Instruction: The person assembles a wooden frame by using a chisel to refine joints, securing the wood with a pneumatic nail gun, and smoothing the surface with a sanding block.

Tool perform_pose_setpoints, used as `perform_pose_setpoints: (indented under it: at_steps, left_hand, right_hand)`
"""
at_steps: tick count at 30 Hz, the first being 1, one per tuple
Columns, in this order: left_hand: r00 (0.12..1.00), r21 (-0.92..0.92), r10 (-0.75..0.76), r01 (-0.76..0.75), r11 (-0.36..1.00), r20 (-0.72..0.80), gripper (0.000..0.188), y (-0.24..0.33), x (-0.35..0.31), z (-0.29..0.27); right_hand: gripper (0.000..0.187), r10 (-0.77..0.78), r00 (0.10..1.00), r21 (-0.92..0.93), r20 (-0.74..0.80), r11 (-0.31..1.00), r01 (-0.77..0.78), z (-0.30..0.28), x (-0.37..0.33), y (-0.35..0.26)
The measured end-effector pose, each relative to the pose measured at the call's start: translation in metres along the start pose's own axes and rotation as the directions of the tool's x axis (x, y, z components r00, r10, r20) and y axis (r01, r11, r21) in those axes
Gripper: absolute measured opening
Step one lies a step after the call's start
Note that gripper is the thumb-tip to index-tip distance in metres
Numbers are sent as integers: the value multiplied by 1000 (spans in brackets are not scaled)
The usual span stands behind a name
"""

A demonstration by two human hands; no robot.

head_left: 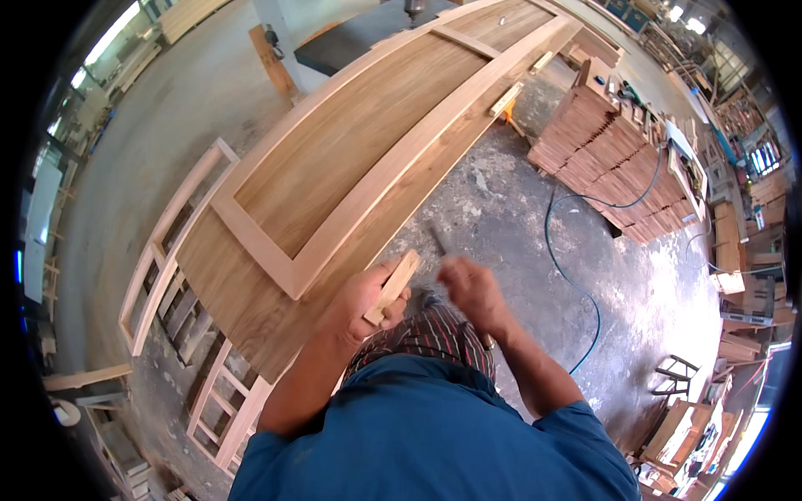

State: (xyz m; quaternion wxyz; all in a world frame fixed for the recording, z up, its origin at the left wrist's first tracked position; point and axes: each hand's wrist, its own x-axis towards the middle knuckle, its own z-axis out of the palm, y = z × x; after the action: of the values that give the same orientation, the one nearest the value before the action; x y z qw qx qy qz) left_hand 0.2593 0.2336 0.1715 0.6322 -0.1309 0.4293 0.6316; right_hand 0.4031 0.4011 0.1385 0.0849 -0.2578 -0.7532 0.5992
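Note:
My left hand (361,302) is closed around a small pale wood block (393,288), which it holds up tilted beside the near end of the long wooden panel. My right hand (472,292) is a fist, slightly blurred, around a tool with a narrow grey blade (440,238). The blade sticks out past the thumb side, pointing up and left, apart from the block. Its exact kind is too blurred to make out. Beside both hands lies the panel (334,171), brown boards with a lighter raised frame (401,159) on top.
Pale slatted frames (171,250) stand under and left of the panel. To the right, stacked reddish boards (593,154) carry tools on top. A blue hose (549,234) curls over the concrete floor. A small dark stool (674,376) stands at lower right.

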Motion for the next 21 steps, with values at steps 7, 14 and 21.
perform_pose_setpoints:
  at_steps: [7,14,21]
  left_hand:
    - [995,79,74,-69,994,-68,38,-3,18,2]
    - [989,185,141,-147,972,45,33,-16,4,5]
    - [993,168,119,-121,978,25,38,-6,9,1]
  right_hand:
    - [21,-216,966,-326,141,911,251,31,-22,-27]
    - [29,-325,946,-378,20,873,308,8,-3,12]
    - [43,-50,989,-43,139,998,56,10,1,-14]
